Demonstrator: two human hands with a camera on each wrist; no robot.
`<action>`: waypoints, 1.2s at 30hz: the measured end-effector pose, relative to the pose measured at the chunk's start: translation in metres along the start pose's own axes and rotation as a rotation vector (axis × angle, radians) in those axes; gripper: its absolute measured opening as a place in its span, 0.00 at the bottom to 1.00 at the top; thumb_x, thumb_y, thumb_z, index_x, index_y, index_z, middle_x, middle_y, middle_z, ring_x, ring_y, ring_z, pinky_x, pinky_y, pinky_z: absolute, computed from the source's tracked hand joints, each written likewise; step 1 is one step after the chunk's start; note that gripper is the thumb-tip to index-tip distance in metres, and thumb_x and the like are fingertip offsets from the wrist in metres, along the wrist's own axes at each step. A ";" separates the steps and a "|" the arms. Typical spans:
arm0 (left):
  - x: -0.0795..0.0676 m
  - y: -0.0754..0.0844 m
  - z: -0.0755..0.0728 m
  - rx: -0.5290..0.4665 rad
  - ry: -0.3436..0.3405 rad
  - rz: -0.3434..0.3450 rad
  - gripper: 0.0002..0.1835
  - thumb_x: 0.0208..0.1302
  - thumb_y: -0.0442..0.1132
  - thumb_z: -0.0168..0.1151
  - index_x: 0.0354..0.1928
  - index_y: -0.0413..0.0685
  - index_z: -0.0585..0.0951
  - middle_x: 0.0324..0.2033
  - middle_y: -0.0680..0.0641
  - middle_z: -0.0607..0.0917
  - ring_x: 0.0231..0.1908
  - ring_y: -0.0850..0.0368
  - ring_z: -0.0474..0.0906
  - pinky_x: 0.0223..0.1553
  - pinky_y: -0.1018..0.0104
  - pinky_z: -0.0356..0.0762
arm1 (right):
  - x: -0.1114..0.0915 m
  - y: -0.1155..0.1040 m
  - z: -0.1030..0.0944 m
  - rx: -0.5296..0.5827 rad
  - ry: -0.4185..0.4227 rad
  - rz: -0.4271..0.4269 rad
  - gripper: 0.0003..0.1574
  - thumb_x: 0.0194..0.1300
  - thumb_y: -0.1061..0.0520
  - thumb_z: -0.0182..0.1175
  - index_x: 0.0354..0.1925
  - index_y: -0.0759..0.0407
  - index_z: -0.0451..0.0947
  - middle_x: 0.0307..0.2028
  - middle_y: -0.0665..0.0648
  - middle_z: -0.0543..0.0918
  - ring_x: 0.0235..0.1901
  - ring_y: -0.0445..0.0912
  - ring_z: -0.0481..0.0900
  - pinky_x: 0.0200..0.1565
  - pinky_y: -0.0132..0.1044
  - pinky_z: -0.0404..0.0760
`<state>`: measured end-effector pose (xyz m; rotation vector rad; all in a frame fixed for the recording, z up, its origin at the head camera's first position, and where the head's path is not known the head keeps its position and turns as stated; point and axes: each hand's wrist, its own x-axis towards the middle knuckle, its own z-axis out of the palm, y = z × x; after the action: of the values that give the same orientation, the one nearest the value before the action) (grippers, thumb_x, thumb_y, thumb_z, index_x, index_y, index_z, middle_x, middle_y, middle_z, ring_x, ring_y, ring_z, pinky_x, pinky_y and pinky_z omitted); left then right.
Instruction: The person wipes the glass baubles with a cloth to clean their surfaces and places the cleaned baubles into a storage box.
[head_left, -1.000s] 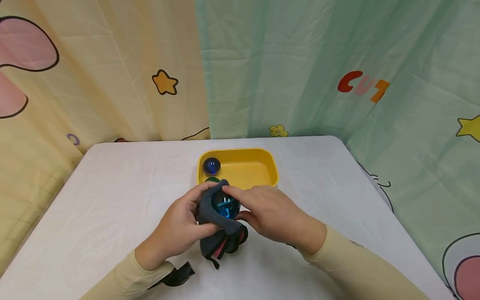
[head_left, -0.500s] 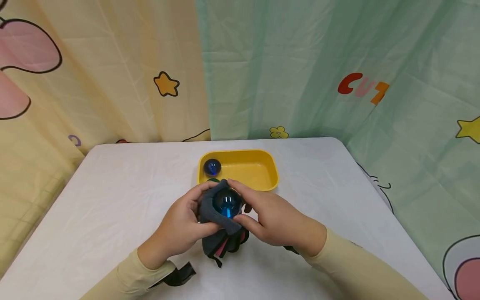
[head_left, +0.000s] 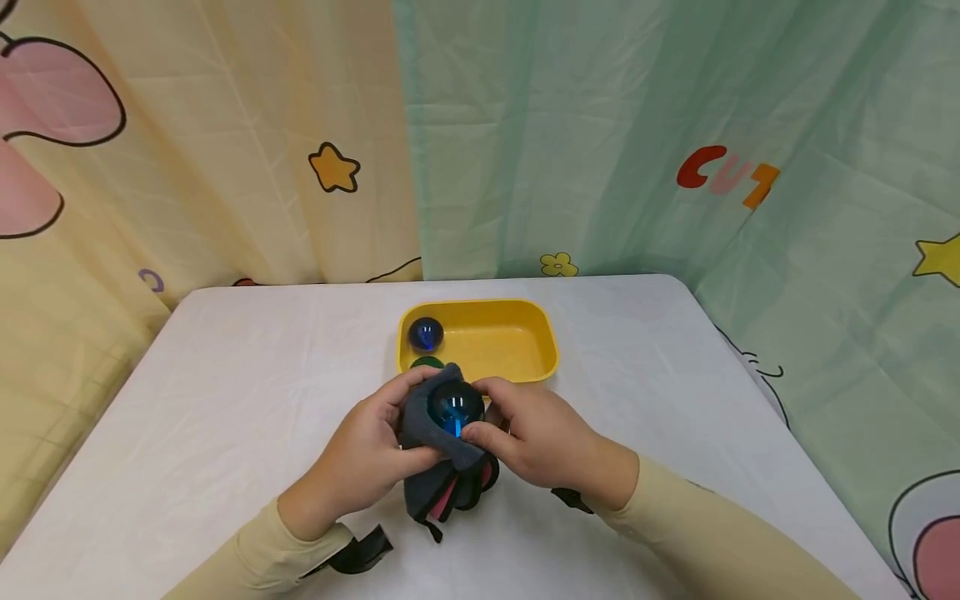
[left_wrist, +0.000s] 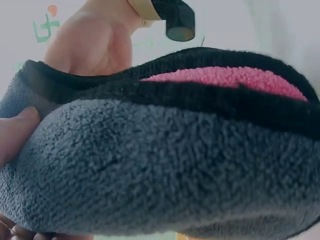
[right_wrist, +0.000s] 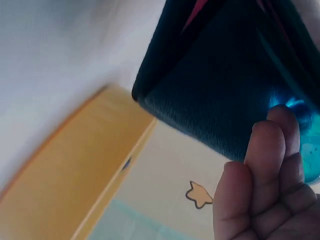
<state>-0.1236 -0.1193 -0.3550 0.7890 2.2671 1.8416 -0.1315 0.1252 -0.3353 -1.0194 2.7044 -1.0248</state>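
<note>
A clear blue glass ball sits in a fold of a grey-blue fleece cloth in the head view. My left hand grips the cloth from the left, thumb in front and fingers behind. From the right, my right hand holds the ball, its thumb at the near side and its index finger at the far side. Black edging and a pink layer show on the bunched cloth in the left wrist view. In the right wrist view, fingertips lie close beside the bright blue ball.
Just beyond the hands, a yellow tray stands on the white-covered table. A dark blue ball and a partly hidden green ball are in its left end. Printed curtains hang behind the table.
My right index finger has drawn back from over the ball to its right side, and the thumb has shifted onto its near side. The left hand keeps its grip on the cloth.
</note>
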 end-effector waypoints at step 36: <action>0.001 -0.004 -0.002 0.003 0.006 0.032 0.40 0.59 0.25 0.76 0.71 0.46 0.69 0.58 0.42 0.85 0.51 0.57 0.87 0.53 0.69 0.86 | -0.003 -0.001 -0.010 -0.260 -0.003 -0.169 0.51 0.74 0.48 0.67 0.83 0.53 0.53 0.56 0.52 0.88 0.48 0.44 0.86 0.53 0.38 0.87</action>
<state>-0.1271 -0.1211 -0.3581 0.8264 2.2741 1.8571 -0.1314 0.1322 -0.3273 -1.3078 2.8428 -0.7011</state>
